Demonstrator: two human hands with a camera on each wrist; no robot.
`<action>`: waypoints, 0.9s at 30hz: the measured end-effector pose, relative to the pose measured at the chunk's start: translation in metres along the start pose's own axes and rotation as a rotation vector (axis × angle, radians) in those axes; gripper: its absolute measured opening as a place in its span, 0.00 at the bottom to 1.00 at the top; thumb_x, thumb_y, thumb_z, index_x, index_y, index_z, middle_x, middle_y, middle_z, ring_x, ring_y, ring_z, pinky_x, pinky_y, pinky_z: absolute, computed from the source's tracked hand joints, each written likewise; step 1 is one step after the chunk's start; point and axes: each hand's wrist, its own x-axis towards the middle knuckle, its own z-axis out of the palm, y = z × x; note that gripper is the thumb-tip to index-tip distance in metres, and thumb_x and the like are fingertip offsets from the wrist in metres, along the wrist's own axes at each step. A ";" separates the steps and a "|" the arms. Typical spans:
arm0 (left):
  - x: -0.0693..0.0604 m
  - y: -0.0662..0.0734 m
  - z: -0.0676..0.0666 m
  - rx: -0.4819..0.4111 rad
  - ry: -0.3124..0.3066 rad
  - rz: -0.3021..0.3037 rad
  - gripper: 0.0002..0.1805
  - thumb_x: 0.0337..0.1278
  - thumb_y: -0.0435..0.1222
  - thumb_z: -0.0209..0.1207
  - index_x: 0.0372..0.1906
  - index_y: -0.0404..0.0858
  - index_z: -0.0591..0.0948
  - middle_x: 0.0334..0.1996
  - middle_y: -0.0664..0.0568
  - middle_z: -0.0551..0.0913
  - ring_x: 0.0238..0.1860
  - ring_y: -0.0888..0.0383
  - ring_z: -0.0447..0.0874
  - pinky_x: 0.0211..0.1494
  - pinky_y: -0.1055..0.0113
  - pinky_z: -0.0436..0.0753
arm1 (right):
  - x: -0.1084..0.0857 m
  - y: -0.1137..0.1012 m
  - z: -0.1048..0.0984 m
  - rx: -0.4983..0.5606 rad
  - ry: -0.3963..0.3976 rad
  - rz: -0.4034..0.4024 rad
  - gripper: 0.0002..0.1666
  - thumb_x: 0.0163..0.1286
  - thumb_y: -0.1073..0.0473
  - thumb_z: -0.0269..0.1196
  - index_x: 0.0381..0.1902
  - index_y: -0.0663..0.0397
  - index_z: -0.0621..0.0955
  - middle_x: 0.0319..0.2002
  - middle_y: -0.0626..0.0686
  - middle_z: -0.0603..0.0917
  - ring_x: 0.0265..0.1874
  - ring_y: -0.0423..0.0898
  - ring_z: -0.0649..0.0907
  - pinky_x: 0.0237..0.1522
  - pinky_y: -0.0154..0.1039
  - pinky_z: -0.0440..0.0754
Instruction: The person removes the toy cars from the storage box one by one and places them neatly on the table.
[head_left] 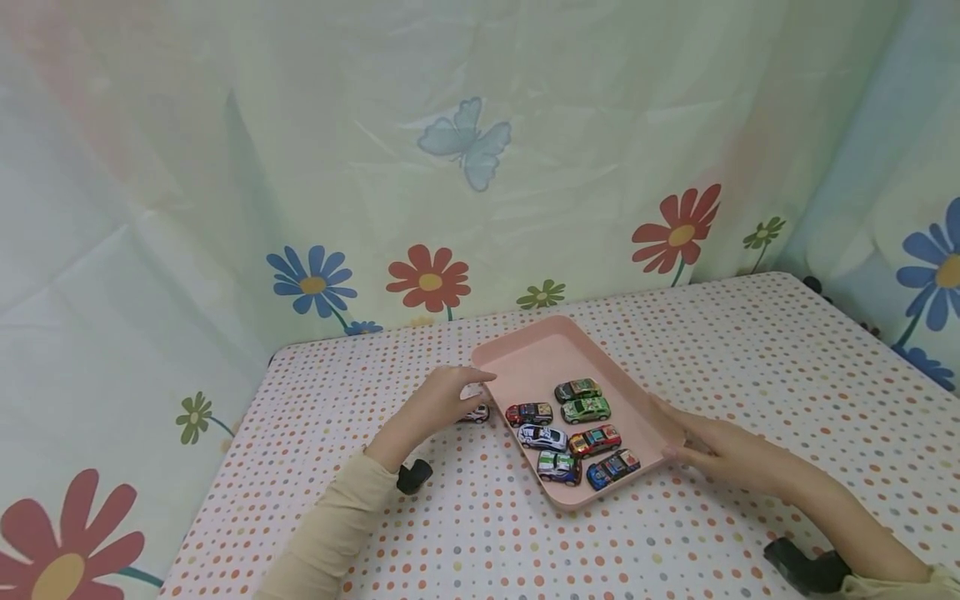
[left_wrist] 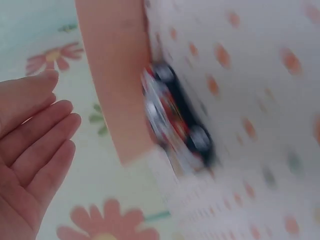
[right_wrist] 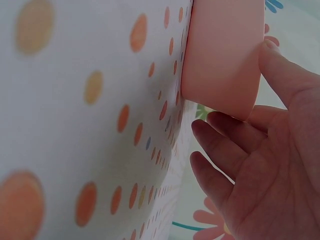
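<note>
A pink tray stands on the dotted table, holding several toy cars, among them a green car and a white car. Just outside its left wall is another toy car, partly hidden by my left hand; the left wrist view shows that car beside the pink wall. My left hand holds nothing, its fingers loosely bent. With thumb and fingers, my right hand grips the tray's right side near the front corner, also seen in the right wrist view, hand on the wall.
The table has a white cloth with coloured dots. Behind it and at both sides hangs a curtain printed with flowers and a butterfly. Small dark objects lie at the table's far right edge.
</note>
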 end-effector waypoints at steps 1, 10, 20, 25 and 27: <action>0.003 0.004 0.002 -0.004 -0.004 0.014 0.18 0.56 0.32 0.63 0.53 0.34 0.80 0.46 0.46 0.82 0.36 0.56 0.82 0.40 0.66 0.78 | 0.000 0.000 0.000 0.007 -0.002 0.008 0.44 0.68 0.43 0.56 0.70 0.67 0.57 0.64 0.74 0.58 0.59 0.73 0.62 0.54 0.67 0.61; 0.028 0.022 0.023 0.008 -0.115 0.040 0.16 0.58 0.35 0.62 0.51 0.36 0.82 0.47 0.51 0.82 0.42 0.59 0.81 0.42 0.73 0.77 | -0.001 -0.002 -0.003 0.009 -0.016 0.001 0.44 0.69 0.42 0.54 0.69 0.69 0.57 0.65 0.73 0.58 0.60 0.71 0.62 0.56 0.65 0.61; 0.042 0.029 0.033 0.057 -0.227 -0.017 0.16 0.55 0.36 0.64 0.50 0.38 0.83 0.45 0.54 0.83 0.45 0.64 0.79 0.47 0.74 0.75 | -0.001 0.000 -0.003 0.002 0.009 -0.010 0.44 0.69 0.42 0.55 0.70 0.65 0.56 0.64 0.73 0.59 0.59 0.72 0.63 0.55 0.66 0.62; 0.044 0.031 0.035 0.099 -0.255 -0.041 0.15 0.51 0.35 0.67 0.46 0.40 0.84 0.41 0.56 0.84 0.44 0.64 0.79 0.48 0.73 0.75 | -0.001 0.001 -0.001 0.004 0.012 -0.017 0.44 0.69 0.42 0.55 0.70 0.64 0.56 0.64 0.73 0.59 0.59 0.72 0.63 0.55 0.66 0.62; 0.045 0.032 0.035 0.110 -0.261 -0.050 0.14 0.50 0.35 0.67 0.45 0.41 0.85 0.40 0.57 0.84 0.42 0.63 0.79 0.48 0.72 0.75 | -0.001 0.002 -0.001 0.004 0.013 -0.019 0.44 0.69 0.43 0.55 0.70 0.65 0.56 0.64 0.73 0.59 0.59 0.72 0.63 0.55 0.66 0.62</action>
